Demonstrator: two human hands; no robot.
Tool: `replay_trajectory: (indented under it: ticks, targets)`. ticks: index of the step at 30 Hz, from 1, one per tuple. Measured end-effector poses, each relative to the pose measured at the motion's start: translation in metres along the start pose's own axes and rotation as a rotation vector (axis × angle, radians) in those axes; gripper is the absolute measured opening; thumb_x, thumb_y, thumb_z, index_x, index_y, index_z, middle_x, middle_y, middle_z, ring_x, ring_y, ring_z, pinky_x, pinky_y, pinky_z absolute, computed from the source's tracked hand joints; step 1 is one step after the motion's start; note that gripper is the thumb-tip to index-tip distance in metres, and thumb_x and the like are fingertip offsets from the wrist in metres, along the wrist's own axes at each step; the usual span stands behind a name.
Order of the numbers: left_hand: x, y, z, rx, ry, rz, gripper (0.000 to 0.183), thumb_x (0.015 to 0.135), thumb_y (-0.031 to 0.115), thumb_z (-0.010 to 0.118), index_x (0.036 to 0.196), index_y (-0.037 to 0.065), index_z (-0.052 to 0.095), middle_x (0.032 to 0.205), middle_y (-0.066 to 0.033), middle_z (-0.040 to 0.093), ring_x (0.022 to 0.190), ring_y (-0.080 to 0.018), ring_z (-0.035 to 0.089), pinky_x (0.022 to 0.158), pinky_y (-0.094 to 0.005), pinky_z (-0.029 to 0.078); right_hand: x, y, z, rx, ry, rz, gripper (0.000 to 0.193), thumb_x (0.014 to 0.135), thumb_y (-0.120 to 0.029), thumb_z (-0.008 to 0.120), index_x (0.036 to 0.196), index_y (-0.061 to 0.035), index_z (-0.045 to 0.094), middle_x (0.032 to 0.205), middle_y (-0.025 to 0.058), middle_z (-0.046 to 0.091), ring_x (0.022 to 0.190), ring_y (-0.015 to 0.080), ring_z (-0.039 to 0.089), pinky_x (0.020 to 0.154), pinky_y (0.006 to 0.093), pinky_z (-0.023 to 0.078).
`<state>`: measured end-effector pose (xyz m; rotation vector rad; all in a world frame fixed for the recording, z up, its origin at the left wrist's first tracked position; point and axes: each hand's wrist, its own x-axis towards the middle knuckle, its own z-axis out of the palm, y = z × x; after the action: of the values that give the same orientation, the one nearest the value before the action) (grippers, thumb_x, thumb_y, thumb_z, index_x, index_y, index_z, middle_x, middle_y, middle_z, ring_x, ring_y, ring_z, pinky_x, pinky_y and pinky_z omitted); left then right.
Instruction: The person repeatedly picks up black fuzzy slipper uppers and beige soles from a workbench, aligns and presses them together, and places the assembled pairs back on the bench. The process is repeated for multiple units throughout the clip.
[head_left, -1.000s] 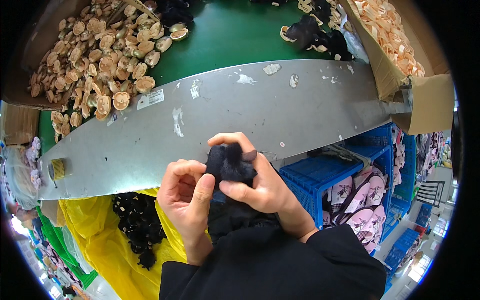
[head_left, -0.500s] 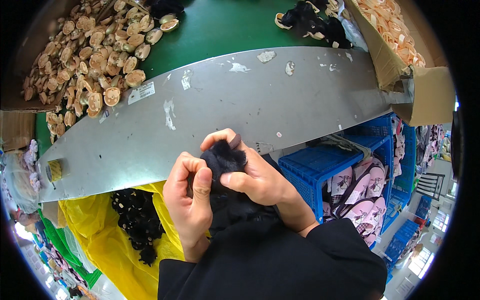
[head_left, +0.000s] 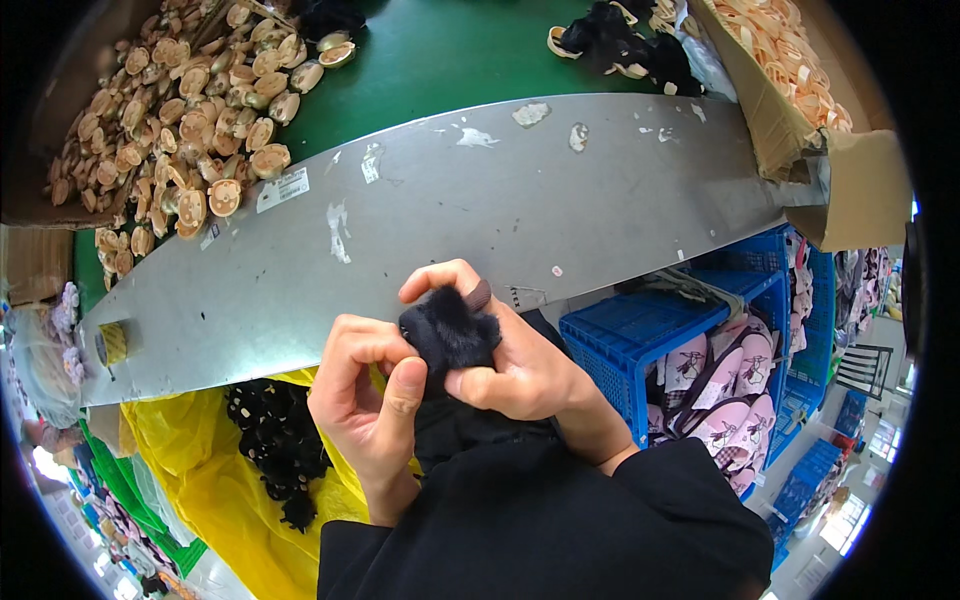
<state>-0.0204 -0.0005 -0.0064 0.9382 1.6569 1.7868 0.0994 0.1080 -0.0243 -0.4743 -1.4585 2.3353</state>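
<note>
A small, rounded piece of black plush (head_left: 452, 328) is held up in front of my chest, just short of the metal table edge. My right hand (head_left: 530, 375) grips it from the right, thumb pressed on its near side and fingers curled behind it. A brown cover sits on one of that hand's fingers. My left hand (head_left: 362, 405) is closed at the plush's left edge, thumb and forefinger pinched together there. What lies under the fur is hidden.
A grey metal tabletop (head_left: 450, 220) borders a green surface (head_left: 440, 50). Beige molded parts (head_left: 195, 120) heap at left; a cardboard box (head_left: 775, 120) of peach bands stands at right. Below are a yellow bag (head_left: 190, 470) with black plush pieces and blue crates (head_left: 640, 335) of pink slippers.
The black plush has turned, showing more of its furry face. My left hand has moved slightly left and its fingers have shifted; my right hand keeps its grip.
</note>
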Motion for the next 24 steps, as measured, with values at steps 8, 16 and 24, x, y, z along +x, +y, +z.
replay_trajectory:
  ticks: [8, 16, 24]
  targets:
    - [-0.002, 0.007, -0.001, 0.075, -0.045, -0.013, 0.021, 0.088, 0.014, 0.078, 0.083, 0.002, 0.061, 0.081, -0.0028, 0.054, 0.074, -0.0119, 0.047, 0.068, -0.0235, 0.037, 0.000, 0.001, 0.007, -0.235, 0.022, -0.092, 0.051, 0.074, -0.008, 0.070, 0.121, -0.0020, 0.052, 0.094, 0.0039, 0.058, 0.084, 0.0116, 0.056, 0.077, 0.0285, 0.047]
    - [-0.007, 0.014, 0.006, 0.290, -0.004, 0.048, 0.029, 0.095, 0.021, 0.072, 0.080, 0.004, 0.054, 0.077, -0.0030, 0.048, 0.069, -0.0143, 0.042, 0.061, -0.0259, 0.034, -0.008, 0.008, 0.012, -0.347, 0.067, -0.110, 0.015, 0.081, -0.010, 0.068, 0.082, -0.0004, 0.057, 0.062, 0.0114, 0.053, 0.053, 0.0236, 0.048, 0.056, 0.0358, 0.044]
    - [-0.006, 0.008, 0.010, 0.179, 0.000, 0.085, 0.033, 0.100, 0.028, 0.066, 0.083, 0.005, 0.051, 0.081, -0.0030, 0.046, 0.070, -0.0124, 0.040, 0.062, -0.0244, 0.032, -0.010, 0.003, 0.006, -0.063, 0.046, 0.020, 0.022, 0.083, -0.022, 0.067, 0.085, -0.0014, 0.058, 0.064, 0.0037, 0.051, 0.060, 0.0126, 0.044, 0.055, 0.0319, 0.040]
